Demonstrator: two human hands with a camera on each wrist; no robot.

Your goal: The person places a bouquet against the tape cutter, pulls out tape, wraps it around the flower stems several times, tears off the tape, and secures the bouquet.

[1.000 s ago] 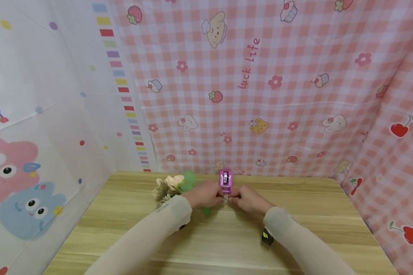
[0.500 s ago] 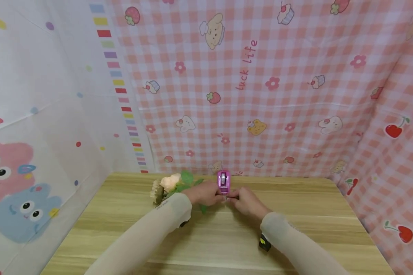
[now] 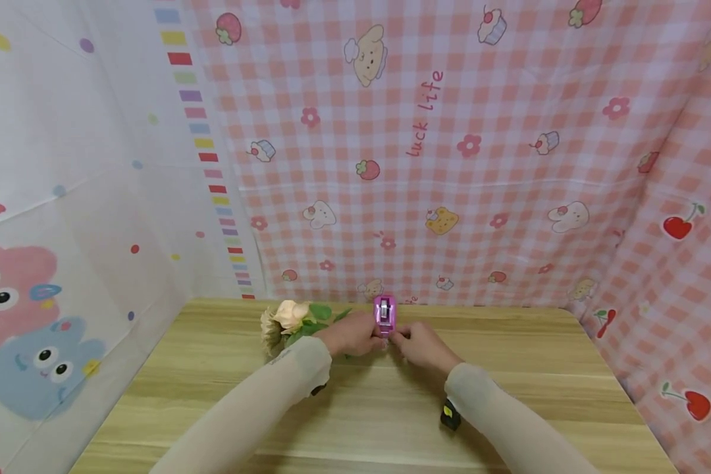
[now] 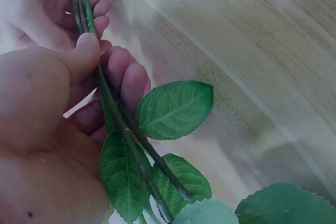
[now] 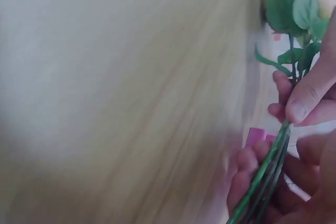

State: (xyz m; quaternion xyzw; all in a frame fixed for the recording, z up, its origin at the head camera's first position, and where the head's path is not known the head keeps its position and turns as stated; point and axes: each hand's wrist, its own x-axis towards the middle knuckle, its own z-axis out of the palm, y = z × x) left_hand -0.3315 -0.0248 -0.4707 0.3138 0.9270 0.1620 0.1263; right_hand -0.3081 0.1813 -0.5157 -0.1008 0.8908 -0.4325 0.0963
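My left hand holds a small bunch of flowers, their cream and beige heads lying out to the left. In the left wrist view its thumb presses the dark and bright green stems against the curled fingers, above several serrated leaves. Close beside it, my right hand has its fingers curled behind the lower stems in the right wrist view. A pink-purple tape dispenser stands just beyond both hands. Something pale and shiny shows on the stems by the left thumb; whether it is tape I cannot tell.
The wooden tabletop reaches back to a pink checked cloth. White patterned cloth hangs at the left and more checked cloth at the right. A black wrist camera sits under the right sleeve.
My right hand has shifted a little left, its fingertips now right by the dispenser's front and the left hand. The flower heads have turned slightly. The head view has shifted a little.
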